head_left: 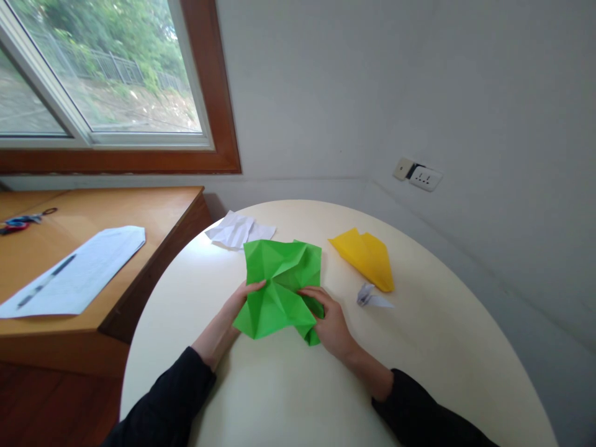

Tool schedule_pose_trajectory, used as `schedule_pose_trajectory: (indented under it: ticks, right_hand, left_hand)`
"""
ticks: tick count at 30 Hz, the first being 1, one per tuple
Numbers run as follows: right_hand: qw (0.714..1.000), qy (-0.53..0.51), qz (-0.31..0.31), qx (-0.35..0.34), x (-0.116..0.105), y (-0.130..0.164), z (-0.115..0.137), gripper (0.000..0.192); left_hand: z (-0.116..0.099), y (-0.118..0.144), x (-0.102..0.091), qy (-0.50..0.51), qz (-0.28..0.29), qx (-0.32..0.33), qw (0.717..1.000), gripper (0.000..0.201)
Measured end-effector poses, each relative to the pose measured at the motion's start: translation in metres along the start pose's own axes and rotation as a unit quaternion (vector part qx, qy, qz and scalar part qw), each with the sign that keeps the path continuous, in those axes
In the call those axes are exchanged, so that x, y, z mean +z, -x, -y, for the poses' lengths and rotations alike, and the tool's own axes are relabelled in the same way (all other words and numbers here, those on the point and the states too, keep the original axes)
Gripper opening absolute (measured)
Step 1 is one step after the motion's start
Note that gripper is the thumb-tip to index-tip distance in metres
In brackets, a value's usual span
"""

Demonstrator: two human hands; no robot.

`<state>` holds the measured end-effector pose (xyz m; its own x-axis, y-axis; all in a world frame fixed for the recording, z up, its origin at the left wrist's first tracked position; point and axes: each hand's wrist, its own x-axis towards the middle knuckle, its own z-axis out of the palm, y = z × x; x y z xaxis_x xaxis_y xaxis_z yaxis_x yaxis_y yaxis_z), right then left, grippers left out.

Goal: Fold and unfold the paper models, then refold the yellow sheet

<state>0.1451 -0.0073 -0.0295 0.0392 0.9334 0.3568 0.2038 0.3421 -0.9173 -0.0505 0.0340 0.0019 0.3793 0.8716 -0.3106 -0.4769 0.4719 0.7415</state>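
A creased sheet of green paper (282, 301) is held between my two hands above the round white table (279, 397). My left hand (233, 313) grips its left side, thumb on top and the other fingers hidden beneath. On the right, my right hand (330, 320) pinches a folded part of the sheet, its fingers on the upper surface. Fold lines run out from the middle of the paper, and its lower right corner bends downward. To the right of my right hand lies a small folded white paper piece (370, 297).
Folded yellow paper (367, 256) lies at the table's right rear, creased white paper (237, 230) at the left rear. A wooden desk (162, 214) on the left bears papers (100, 267), a pen (46, 282) and scissors (23, 220). Wall sockets (424, 178) are behind.
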Motion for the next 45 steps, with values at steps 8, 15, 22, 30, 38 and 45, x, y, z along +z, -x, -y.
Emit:
schedule_pose_trajectory:
  ticks: [8, 15, 22, 30, 38, 45]
  right_hand:
    - [0.998, 0.036, -0.038, 0.018, -0.003, -0.002, 0.001, 0.027]
    - [0.998, 0.009, -0.044, 0.037, -0.003, -0.002, 0.002, 0.031]
    - [0.996, -0.037, 0.007, 0.081, -0.003, -0.002, 0.003, 0.038]
    - [0.988, -0.102, 0.088, 0.070, 0.001, 0.002, 0.005, 0.048]
    - [0.985, -0.099, 0.123, 0.068, 0.002, 0.003, 0.005, 0.052]
    - [0.985, -0.088, 0.140, 0.051, 0.001, 0.004, 0.006, 0.051]
  left_hand:
    - [0.006, -0.002, -0.004, -0.020, 0.062, -0.012, 0.998, 0.035]
    - [0.006, -0.001, -0.003, -0.050, 0.062, -0.016, 0.997, 0.041]
    - [0.007, 0.001, 0.000, -0.033, 0.050, -0.038, 0.997, 0.043]
    - [0.014, 0.002, 0.002, -0.034, 0.047, -0.064, 0.996, 0.033]
    - [0.013, 0.004, 0.007, -0.032, 0.017, -0.099, 0.994, 0.029]
    - [0.012, 0.003, 0.008, -0.016, 0.005, -0.131, 0.991, 0.028]
